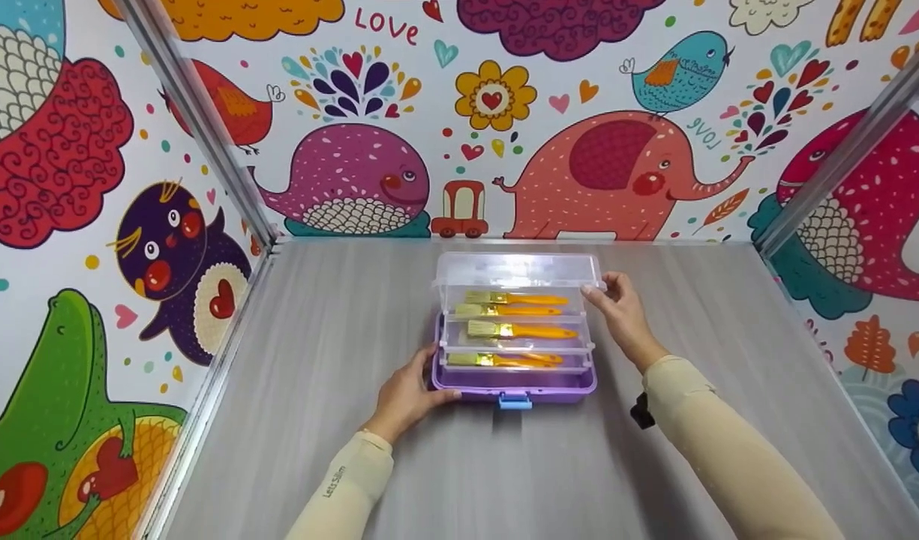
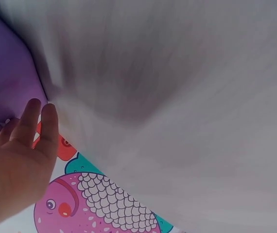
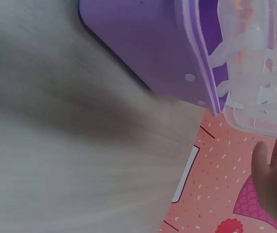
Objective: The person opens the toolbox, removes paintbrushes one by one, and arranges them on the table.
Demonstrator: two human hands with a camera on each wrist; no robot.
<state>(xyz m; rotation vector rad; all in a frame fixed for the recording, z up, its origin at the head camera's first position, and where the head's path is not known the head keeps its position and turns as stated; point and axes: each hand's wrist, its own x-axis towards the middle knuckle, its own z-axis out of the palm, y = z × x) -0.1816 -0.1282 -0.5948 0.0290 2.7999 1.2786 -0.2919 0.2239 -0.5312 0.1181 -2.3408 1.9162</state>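
A purple plastic storage box (image 1: 557,395) stands on the table, its clear lid (image 1: 474,268) raised and its see-through tiered trays (image 1: 579,343) fanned out. Several paintbrushes (image 1: 542,331) with orange-yellow handles and pale bristles lie across the trays. My left hand (image 1: 406,396) grips the box's front left corner, thumb along the front rim, fingers against the side wall (image 2: 12,73). At the right end of the lid, my right hand (image 1: 620,311) holds the edge between thumb and fingers. A light blue latch (image 1: 515,401) hangs at the box's front.
The grey table (image 1: 316,315) meets cartoon-printed walls (image 1: 474,150) at the back and sides, with metal strips (image 1: 204,105) at the corners. A small black object (image 1: 642,412) shows beside my right forearm.
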